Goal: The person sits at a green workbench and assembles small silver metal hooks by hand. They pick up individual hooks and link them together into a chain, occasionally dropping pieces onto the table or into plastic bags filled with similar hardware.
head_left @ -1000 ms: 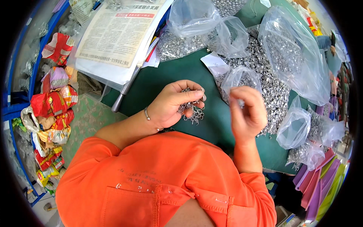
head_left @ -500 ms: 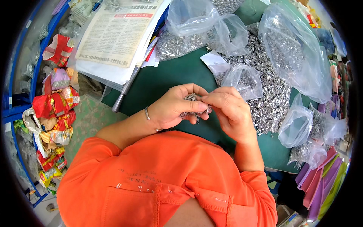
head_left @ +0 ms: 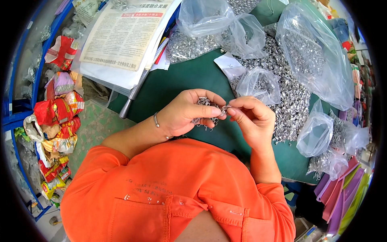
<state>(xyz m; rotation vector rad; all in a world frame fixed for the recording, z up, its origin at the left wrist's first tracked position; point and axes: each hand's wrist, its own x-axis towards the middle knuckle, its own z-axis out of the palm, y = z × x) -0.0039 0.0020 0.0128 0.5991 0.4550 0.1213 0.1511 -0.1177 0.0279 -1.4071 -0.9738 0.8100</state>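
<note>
A clump of small silvery metal hooks or rings point(head_left: 204, 122) sits in my left hand point(head_left: 186, 114), whose fingers curl round it. Between that hand's thumb and forefinger tips a small metal piece point(head_left: 224, 109) sticks out to the right. My right hand point(head_left: 255, 120) pinches the same piece from the other side with thumb and forefinger. Both hands are close together in front of my orange shirt, above the dark green tabletop point(head_left: 177, 82). The exact kind of the metal piece is too small to make out.
Right of my hands spreads a heap of small metal parts point(head_left: 288, 117), with clear plastic bags point(head_left: 314, 56) on and around it. Papers topped by a newspaper point(head_left: 121, 38) and a pen point(head_left: 139, 86) lie at the left. Colourful packets point(head_left: 60, 111) line a blue rack.
My right hand has moved slightly right and its fingers have opened out from the left fingertips. The small metal piece between the fingertips now shows.
</note>
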